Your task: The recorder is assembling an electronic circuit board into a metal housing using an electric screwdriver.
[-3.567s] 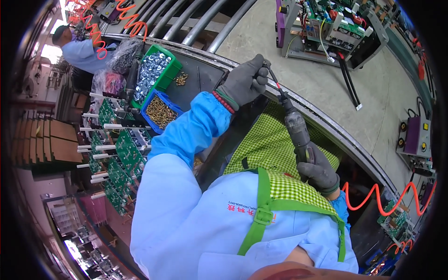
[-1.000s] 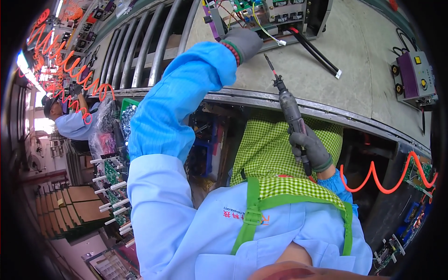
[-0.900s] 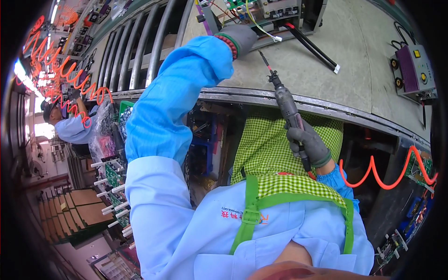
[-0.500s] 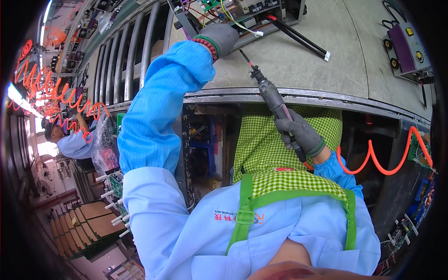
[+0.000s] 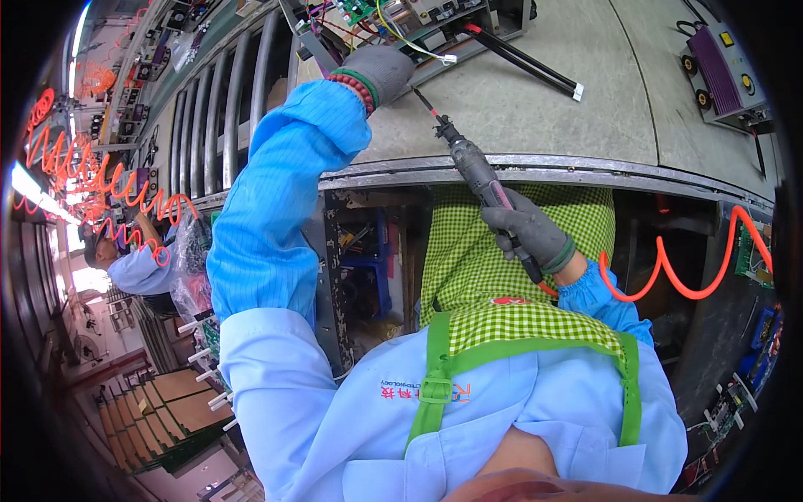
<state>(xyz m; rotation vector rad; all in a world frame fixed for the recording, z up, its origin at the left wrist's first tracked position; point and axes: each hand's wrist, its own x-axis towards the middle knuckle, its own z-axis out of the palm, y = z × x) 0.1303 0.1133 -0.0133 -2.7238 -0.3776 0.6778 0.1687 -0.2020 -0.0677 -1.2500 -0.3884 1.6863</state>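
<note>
My left hand, in a grey glove with a beaded bracelet at the wrist, is curled closed at the near edge of an open metal chassis. What its fingers hold, if anything, is hidden. Inside the chassis are a green circuit board and coloured wires. A yellow-green wire ends in a white connector. My right hand, also gloved, is wrapped round a dark power screwdriver. The bit points up and left, its tip close beside my left hand.
Black cables trail from the chassis across the grey bench. A purple unit stands at the right. Metal rollers lie on the left. An orange coiled hose hangs at the lower right. Another person is at the far left.
The whole view has shifted slightly. My left hand, the chassis and the screwdriver appear a little farther left. Both hands keep the same pose.
</note>
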